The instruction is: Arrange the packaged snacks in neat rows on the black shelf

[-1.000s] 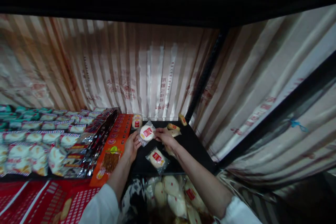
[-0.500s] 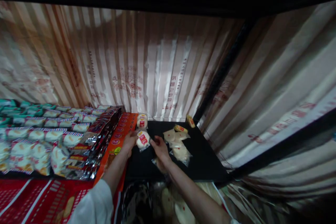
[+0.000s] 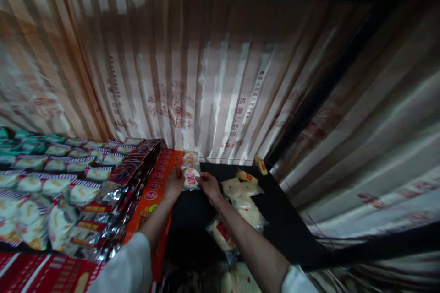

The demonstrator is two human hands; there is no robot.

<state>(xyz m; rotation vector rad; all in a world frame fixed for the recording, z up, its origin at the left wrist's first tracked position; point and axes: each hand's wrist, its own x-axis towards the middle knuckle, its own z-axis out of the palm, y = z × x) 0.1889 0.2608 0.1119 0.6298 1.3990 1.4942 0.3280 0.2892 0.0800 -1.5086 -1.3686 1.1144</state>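
Observation:
A round white bun in a clear wrapper with a red label (image 3: pixel 190 177) lies between my hands near the back of the black shelf (image 3: pixel 187 224). My left hand (image 3: pixel 174 184) is closed on its left edge. With fingers pinched, my right hand (image 3: pixel 209 187) grips its right edge. Just behind and touching it is a similar wrapped bun (image 3: pixel 191 159). Under my right forearm lies another wrapped bun with a red label (image 3: pixel 222 234), partly hidden. Several pale flat wrapped buns (image 3: pixel 249 215) lie to the right of that forearm.
Two small yellow packets (image 3: pixel 261 165) (image 3: pixel 246 176) lie toward the back right. An orange box (image 3: pixel 156 183), dark shiny packets (image 3: pixel 118 192) and rows of wrapped buns (image 3: pixel 57 185) fill the left side. Pleated printed cloth (image 3: pixel 172 78) hangs behind, and a dark slanted post (image 3: pixel 319 96) stands right.
Both hands have brought the wrapped bun back against the one behind it. My right hand has come closer to my left. The view has shifted, showing more of the bun under my right forearm.

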